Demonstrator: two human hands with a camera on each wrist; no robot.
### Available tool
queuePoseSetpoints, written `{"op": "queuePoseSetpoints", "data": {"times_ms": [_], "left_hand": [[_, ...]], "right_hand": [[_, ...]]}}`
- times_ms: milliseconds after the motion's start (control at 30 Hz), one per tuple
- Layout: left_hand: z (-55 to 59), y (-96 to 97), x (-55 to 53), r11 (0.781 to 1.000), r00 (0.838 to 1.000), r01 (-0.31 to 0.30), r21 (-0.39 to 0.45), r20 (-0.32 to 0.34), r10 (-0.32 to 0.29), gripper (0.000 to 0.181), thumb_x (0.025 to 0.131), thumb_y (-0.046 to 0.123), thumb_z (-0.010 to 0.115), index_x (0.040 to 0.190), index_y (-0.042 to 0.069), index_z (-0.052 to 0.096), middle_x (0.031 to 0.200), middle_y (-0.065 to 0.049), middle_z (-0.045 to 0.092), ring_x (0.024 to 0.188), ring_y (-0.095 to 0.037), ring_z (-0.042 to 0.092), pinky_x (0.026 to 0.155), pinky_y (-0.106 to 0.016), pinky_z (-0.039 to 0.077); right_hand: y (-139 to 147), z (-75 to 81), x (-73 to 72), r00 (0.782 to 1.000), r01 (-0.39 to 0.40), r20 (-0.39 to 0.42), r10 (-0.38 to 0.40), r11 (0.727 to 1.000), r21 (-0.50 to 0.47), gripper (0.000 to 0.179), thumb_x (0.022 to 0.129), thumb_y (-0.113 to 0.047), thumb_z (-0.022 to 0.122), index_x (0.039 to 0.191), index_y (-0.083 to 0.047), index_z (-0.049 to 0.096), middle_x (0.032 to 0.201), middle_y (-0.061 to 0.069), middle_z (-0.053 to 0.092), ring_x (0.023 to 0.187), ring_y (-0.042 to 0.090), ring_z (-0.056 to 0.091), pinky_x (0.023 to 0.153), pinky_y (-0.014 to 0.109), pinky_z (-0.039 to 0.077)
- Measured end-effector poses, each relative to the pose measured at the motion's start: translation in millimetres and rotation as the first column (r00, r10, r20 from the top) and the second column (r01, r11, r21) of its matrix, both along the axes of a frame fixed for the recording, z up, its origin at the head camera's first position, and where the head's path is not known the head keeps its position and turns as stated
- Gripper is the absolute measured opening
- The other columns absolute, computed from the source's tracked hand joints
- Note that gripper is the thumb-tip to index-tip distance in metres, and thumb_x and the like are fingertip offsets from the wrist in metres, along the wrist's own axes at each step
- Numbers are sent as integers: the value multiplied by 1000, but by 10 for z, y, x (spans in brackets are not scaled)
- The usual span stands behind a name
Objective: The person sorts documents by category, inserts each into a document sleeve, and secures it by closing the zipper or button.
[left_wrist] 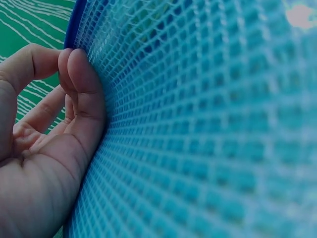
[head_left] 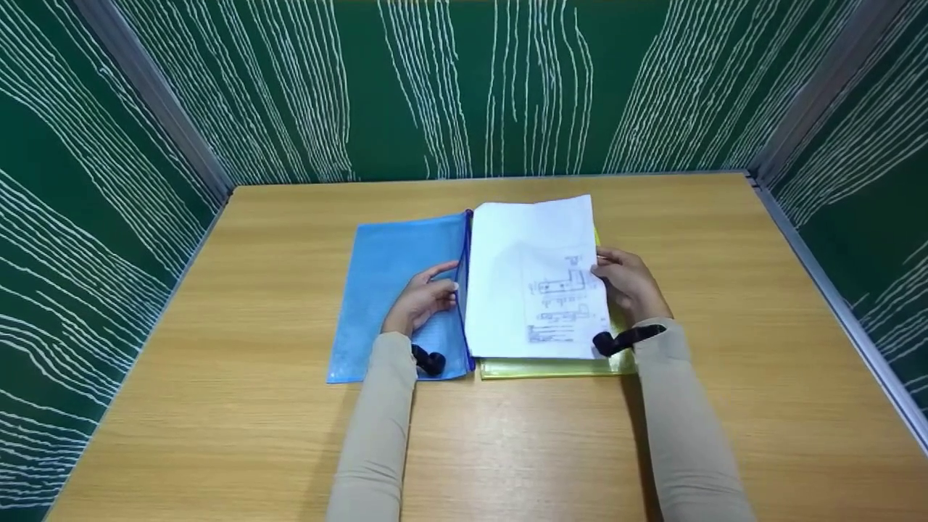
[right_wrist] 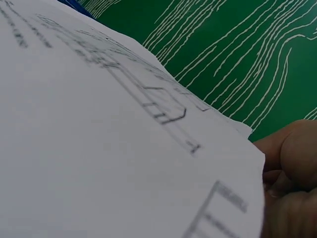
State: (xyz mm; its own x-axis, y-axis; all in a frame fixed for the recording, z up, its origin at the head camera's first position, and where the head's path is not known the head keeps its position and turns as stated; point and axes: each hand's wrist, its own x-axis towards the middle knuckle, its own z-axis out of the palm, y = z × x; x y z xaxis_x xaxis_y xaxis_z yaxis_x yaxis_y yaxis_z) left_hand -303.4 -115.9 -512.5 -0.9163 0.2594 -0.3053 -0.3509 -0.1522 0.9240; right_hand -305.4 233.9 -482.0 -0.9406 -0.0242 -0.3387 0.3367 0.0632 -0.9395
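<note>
White paper [head_left: 533, 272], illegible print [head_left: 562, 303], right hand [head_left: 632, 284] gripping

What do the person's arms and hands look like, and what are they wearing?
The left sleeve and right sleeve are long, plain and greyish beige, with some creases. A small, round-ended black gadget sits at the end of the left one, and a similar black one at the right. The left hand and right hand wear no gloves.
</note>
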Motion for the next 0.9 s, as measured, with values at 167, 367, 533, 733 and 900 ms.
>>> {"op": "queuePoseSetpoints", "data": {"times_ms": [167,367,533,733,900], "left_hand": [[-10,1,-3,1000,1000,-6,-11,0,6,55,86,0,61,139,16,51,71,-5,58,67,-14,59,67,-27,53],[-13,2,1,1000,1000,4,-6,-5,-4,55,86,1,61,139,16,51,72,-5,58,66,-14,58,67,-27,52],[-4,4,10,1000,1000,19,-6,-5,-19,56,87,2,60,140,16,50,73,-5,58,67,-15,58,68,-27,52],[2,7,7,1000,1000,2,-13,7,-2,55,87,2,61,138,17,51,74,-5,58,68,-15,59,68,-28,52],[-1,10,2,1000,1000,10,-23,9,-9,55,87,2,60,139,16,50,82,-7,61,69,-15,59,68,-27,52]], "right_hand": [[-21,-5,13,999,-31,18,31,1000,5,55,97,-1,46,150,-3,30,124,7,51,75,-1,56,69,14,49],[-27,-5,26,997,-65,51,63,997,38,57,96,-2,47,150,-5,30,116,4,55,56,-1,50,54,14,44],[-27,-15,34,996,-67,63,65,997,43,56,96,-2,47,149,-5,32,116,5,57,65,2,58,57,16,46],[-45,-24,28,994,-66,90,60,996,65,56,97,-5,46,150,-8,31,132,13,51,87,7,62,71,19,52],[-72,-36,16,993,-93,74,89,994,59,56,97,-6,47,151,-9,31,129,11,53,82,5,62,65,18,50]]}}
